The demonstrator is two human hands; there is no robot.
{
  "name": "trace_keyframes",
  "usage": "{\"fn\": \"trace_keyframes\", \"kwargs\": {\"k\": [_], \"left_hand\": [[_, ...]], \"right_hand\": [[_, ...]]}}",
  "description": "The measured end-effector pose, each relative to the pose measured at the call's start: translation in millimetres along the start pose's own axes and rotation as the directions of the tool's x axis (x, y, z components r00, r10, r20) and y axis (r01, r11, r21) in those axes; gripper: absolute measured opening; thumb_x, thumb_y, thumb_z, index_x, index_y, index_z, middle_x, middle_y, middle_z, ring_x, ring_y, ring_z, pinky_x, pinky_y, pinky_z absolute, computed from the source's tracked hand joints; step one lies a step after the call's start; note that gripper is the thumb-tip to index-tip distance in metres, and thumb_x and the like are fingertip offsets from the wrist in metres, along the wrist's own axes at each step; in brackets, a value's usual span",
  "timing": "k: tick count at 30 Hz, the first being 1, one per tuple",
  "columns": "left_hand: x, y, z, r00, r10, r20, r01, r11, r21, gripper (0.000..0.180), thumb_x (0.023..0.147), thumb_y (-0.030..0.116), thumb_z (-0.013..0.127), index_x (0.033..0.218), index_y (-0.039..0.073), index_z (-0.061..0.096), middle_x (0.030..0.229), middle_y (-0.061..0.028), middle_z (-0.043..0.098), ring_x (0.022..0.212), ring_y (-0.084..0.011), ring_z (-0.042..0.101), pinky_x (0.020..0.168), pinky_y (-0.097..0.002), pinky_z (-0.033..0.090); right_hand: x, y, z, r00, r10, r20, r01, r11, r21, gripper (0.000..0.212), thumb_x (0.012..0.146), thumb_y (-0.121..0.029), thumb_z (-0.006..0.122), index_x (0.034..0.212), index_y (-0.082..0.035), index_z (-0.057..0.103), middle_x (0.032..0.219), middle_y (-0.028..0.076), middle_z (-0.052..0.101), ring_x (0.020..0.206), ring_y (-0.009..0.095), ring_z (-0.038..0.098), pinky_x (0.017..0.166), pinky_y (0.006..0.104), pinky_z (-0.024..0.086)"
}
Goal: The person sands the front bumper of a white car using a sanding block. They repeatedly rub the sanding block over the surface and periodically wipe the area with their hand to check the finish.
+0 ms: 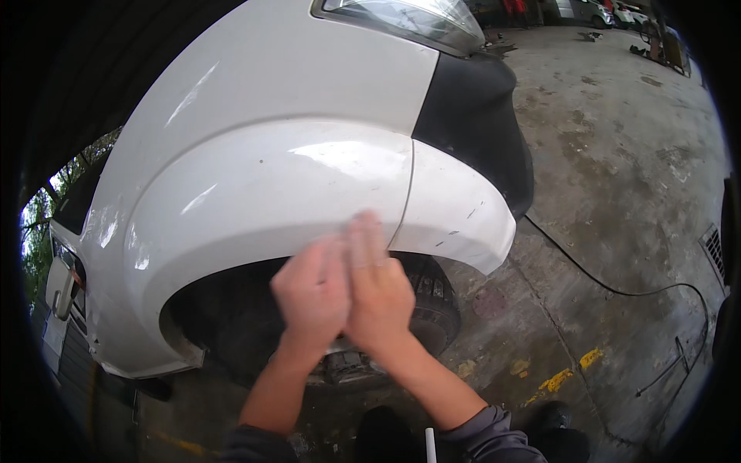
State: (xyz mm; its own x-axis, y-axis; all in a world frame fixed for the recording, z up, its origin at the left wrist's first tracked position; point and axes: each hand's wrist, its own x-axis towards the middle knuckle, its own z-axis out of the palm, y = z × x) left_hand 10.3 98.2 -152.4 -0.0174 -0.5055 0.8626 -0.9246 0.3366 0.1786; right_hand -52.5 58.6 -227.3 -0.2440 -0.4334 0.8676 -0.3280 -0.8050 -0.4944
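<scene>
My left hand (312, 285) and my right hand (378, 289) are pressed together, palm to palm, in front of a white car's front fender (255, 193). Both are smeared by motion. The right hand's fingers look stretched out, pointing up along the left hand; the left fingers are too blurred to read. No object shows between them. Behind the hands lie the wheel arch's lower edge and the dark tire (436, 305). Small dark scratches mark the white bumper corner (459, 208) right of the fender seam. A thin white rod (431, 446) shows at the bottom, between my forearms.
Black bumper trim (478, 116) and a headlight (409, 19) sit at the car's front. A black cable (617, 292) runs over the stained concrete floor (594, 147) on the right, near a floor grate (712, 251). A side mirror (59, 285) stands out at far left.
</scene>
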Motion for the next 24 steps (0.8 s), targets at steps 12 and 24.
{"fn": "trace_keyframes", "kwargs": {"k": [12,24], "left_hand": [[-2.6,1.0,15.7,0.995,0.096,0.026,-0.098,0.992,0.084,0.013,0.097,0.003,0.063,0.106,-0.002,0.072,0.086,-0.0174,0.074,0.073,-0.0256,0.072,0.070,-0.0356,0.057],[2.1,10.6,3.9,0.976,-0.081,0.200,0.096,0.993,-0.070,0.015,0.096,0.005,0.066,0.110,-0.002,0.071,0.089,-0.0191,0.074,0.073,-0.0235,0.071,0.071,-0.0330,0.056]], "right_hand": [[-3.5,18.6,-3.7,1.000,0.027,-0.003,-0.028,0.999,-0.029,0.066,0.080,-0.008,0.067,0.145,-0.004,0.060,0.158,0.015,0.052,0.062,0.021,0.048,0.058,0.0293,0.043],[-2.4,8.4,-12.3,0.995,0.100,-0.004,-0.099,0.994,0.041,0.079,0.074,-0.007,0.072,0.150,-0.004,0.053,0.160,0.018,0.046,0.073,0.028,0.057,0.069,0.0335,0.051]]}}
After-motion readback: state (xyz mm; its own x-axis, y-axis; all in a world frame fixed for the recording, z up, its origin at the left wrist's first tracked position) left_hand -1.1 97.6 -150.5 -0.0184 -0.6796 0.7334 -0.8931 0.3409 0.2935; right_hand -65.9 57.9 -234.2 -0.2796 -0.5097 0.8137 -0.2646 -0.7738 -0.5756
